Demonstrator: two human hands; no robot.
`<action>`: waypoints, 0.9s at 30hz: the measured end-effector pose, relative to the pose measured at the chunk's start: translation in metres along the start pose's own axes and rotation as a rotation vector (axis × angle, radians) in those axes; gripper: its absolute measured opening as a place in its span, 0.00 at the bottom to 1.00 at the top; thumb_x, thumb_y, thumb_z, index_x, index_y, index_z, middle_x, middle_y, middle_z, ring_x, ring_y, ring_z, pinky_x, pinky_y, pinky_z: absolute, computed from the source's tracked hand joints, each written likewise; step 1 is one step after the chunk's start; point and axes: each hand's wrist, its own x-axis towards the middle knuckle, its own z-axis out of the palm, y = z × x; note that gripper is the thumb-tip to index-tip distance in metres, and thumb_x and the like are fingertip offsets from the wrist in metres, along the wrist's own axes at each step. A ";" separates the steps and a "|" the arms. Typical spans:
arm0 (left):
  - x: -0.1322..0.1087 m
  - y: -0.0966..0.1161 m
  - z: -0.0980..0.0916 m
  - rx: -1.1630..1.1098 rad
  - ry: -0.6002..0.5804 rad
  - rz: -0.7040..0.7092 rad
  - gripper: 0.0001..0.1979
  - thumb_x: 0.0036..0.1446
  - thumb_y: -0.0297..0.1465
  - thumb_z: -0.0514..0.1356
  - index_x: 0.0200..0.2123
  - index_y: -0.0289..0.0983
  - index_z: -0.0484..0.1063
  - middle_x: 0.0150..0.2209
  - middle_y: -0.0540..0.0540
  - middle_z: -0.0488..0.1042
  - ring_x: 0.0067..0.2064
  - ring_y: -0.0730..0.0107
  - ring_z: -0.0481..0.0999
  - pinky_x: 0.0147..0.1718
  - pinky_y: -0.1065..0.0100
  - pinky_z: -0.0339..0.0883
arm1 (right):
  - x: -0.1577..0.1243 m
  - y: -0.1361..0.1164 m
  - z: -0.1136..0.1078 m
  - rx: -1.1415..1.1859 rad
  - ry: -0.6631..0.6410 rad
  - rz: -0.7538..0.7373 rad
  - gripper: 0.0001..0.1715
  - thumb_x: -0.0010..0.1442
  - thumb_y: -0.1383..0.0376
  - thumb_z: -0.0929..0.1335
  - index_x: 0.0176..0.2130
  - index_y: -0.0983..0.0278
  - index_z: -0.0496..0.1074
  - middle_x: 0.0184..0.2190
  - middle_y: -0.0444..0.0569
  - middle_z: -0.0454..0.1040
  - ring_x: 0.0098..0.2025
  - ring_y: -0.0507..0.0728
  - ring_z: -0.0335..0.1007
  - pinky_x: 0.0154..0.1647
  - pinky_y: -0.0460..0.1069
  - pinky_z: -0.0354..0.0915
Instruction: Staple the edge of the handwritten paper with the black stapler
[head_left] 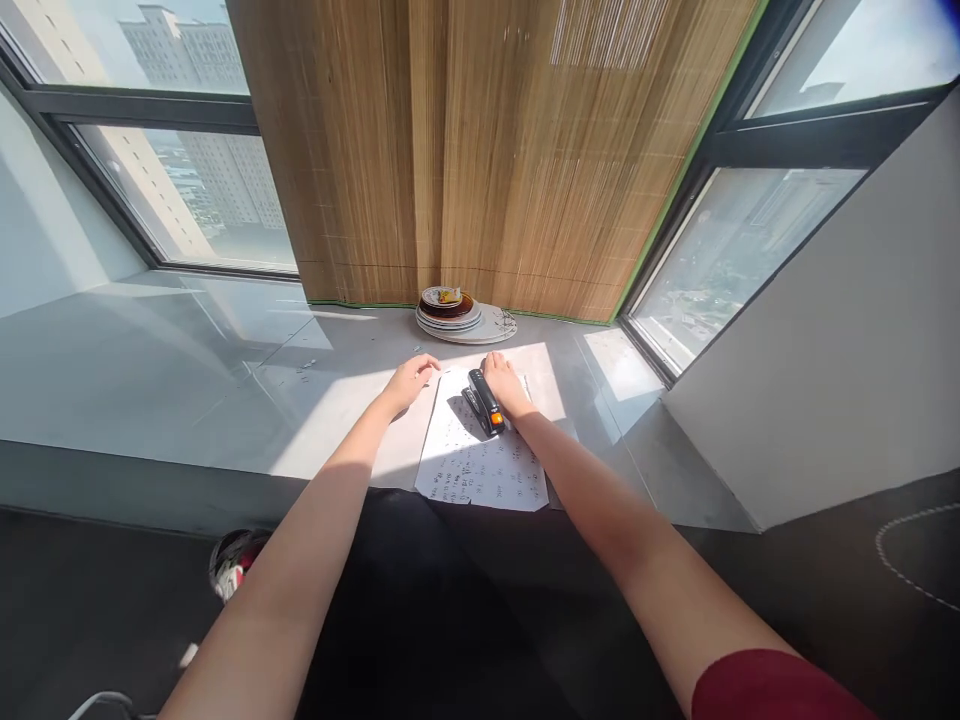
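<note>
Keep the paper point(484, 468) flat under the stapler point(487, 402); your left hand point(412, 381) is loosely spread, your right hand point(505, 381) I cannot tell.

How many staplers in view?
1: the black stapler with an orange patch, on the far half of the white handwritten paper. No others show.

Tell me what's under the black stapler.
Under the black stapler is handwritten white paper, its writing visible around the stapler and toward the near edge. Any writing directly beneath the stapler is covered, so it can't be read.
</note>
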 end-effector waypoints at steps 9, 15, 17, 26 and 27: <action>-0.070 0.009 0.039 0.166 0.090 0.079 0.11 0.54 0.35 0.74 0.41 0.50 0.81 0.59 0.42 0.82 0.74 0.41 0.69 0.81 0.53 0.45 | -0.019 -0.013 -0.037 0.285 0.238 0.016 0.23 0.77 0.63 0.57 0.55 0.59 0.78 0.54 0.55 0.80 0.58 0.60 0.77 0.61 0.58 0.74; -0.069 0.015 0.043 0.083 0.139 0.015 0.09 0.56 0.40 0.73 0.38 0.50 0.79 0.58 0.41 0.83 0.76 0.45 0.68 0.81 0.55 0.44 | -0.090 -0.022 -0.025 0.258 0.142 -0.017 0.13 0.64 0.58 0.74 0.47 0.60 0.76 0.46 0.52 0.81 0.42 0.59 0.79 0.43 0.51 0.75; -0.070 0.017 0.043 0.120 0.136 0.014 0.08 0.56 0.39 0.73 0.37 0.49 0.78 0.57 0.40 0.83 0.75 0.45 0.69 0.80 0.54 0.45 | -0.096 -0.021 -0.024 0.247 0.124 -0.044 0.13 0.61 0.63 0.75 0.46 0.60 0.76 0.48 0.52 0.82 0.46 0.61 0.80 0.47 0.53 0.75; -0.069 0.023 0.038 0.197 0.055 -0.022 0.14 0.50 0.30 0.75 0.40 0.47 0.81 0.63 0.40 0.80 0.74 0.41 0.67 0.79 0.58 0.44 | -0.085 0.014 -0.037 0.614 0.197 -0.086 0.26 0.55 0.69 0.78 0.52 0.56 0.78 0.52 0.50 0.86 0.54 0.63 0.84 0.56 0.57 0.78; -0.070 0.023 0.038 0.187 0.058 -0.031 0.14 0.50 0.30 0.76 0.41 0.47 0.81 0.64 0.40 0.79 0.74 0.40 0.66 0.79 0.58 0.44 | -0.085 0.015 -0.037 0.659 0.223 -0.066 0.21 0.55 0.65 0.79 0.49 0.57 0.79 0.51 0.51 0.87 0.54 0.64 0.84 0.54 0.57 0.79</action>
